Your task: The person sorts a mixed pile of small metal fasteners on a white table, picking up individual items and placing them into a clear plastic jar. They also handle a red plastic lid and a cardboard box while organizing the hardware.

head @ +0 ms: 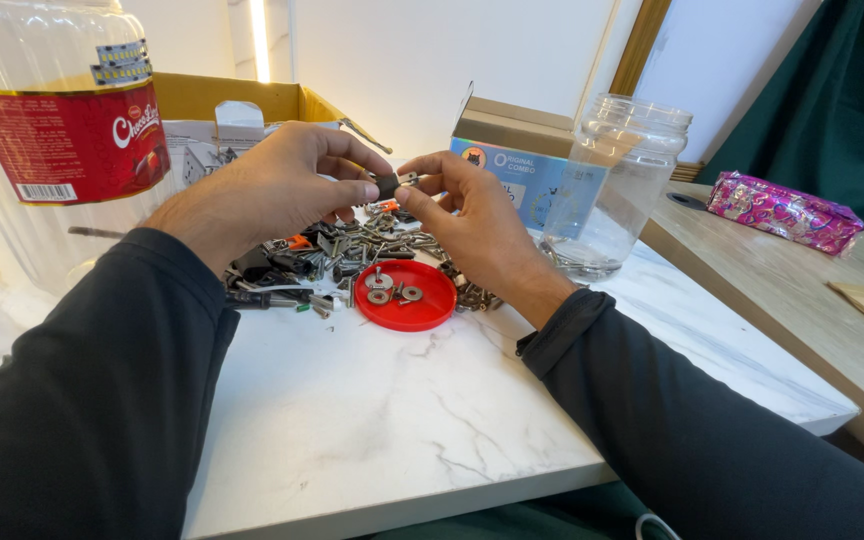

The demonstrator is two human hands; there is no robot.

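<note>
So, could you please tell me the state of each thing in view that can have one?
Left hand: pinching the small black part.
Right hand: pinching the same part from the other side.
Small black part: held above the pile, off the table.
Clear jar: upright, lid off, a few metal bits at the bottom.
Red lid: lying upturned, washers inside.
Blue box: flap open.
Pink pouch: lying flat, seemingly closed.

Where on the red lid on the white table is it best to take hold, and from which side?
Grip the red lid at its raised rim on the near edge, coming from above and the front. It lies flat, open side up, with washers inside, and the heap of screws crowds its far side; the near side faces bare table. Keeping it level probably stops spilling.
</note>
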